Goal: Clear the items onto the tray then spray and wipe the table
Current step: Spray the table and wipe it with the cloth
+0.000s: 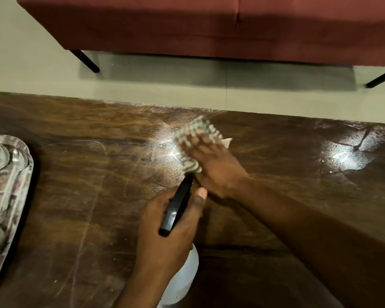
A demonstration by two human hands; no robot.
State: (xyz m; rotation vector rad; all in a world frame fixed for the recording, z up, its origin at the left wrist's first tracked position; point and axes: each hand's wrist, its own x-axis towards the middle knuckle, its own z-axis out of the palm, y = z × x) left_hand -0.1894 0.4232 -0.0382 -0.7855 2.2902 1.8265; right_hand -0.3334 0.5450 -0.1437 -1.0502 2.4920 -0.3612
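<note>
1. Cloth (197, 132) in a grey-and-white check lies flat on the brown worktop (76, 196), near its far edge, at 12 o'clock from the spray bottle (178, 207)
2. Our right grip (211, 161) rests on the cloth with fingers spread and fairly straight, pressing it down rather than clutching it
3. Our left grip (171, 227) is curled round the neck of the spray bottle, thumb raised beside the black head; the nozzle points toward 12 o'clock, its tip just beside the cloth's near edge, and the white body sits under the wrist at 6 o'clock
4. We see a wet sheen around the cloth and a second glossy patch (347, 152) at 3 o'clock from it, well apart
5. At 9 o'clock a steel tray (20, 174) sits on the worktop, partly cut off; its contents are too blurred to name
6. At 12 o'clock, across pale floor (20, 63), stands a red sofa (209, 25) on black legs
</note>
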